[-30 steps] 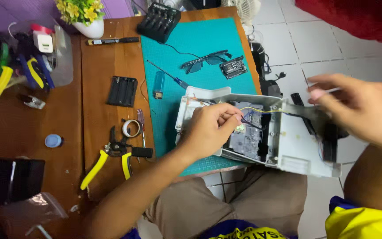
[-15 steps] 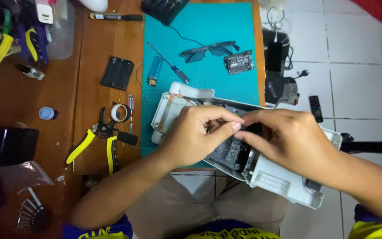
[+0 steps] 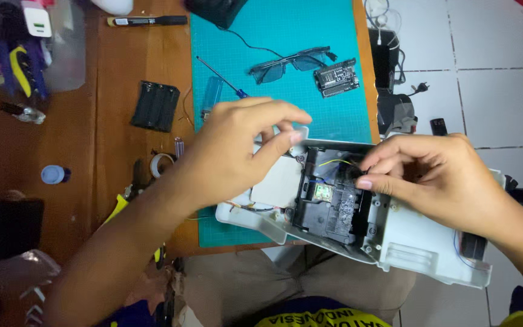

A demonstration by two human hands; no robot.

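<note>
The casing under my hands is pale grey-white, with a black inner block and a thin yellow wire across it. My cutting mat is teal with a fine grid. The counter is reddish-brown wood. On it lie a black battery holder, a black marker with a yellow end, and a small blue-capped bottle. The glasses are dark-tinted, the circuit board black. The floor tiles are white.

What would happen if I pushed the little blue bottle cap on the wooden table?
The blue cap looks small and plastic, so it is probably very light and would likely slide easily on the smooth wooden table. Being round, it might roll if tipped on edge.
</note>
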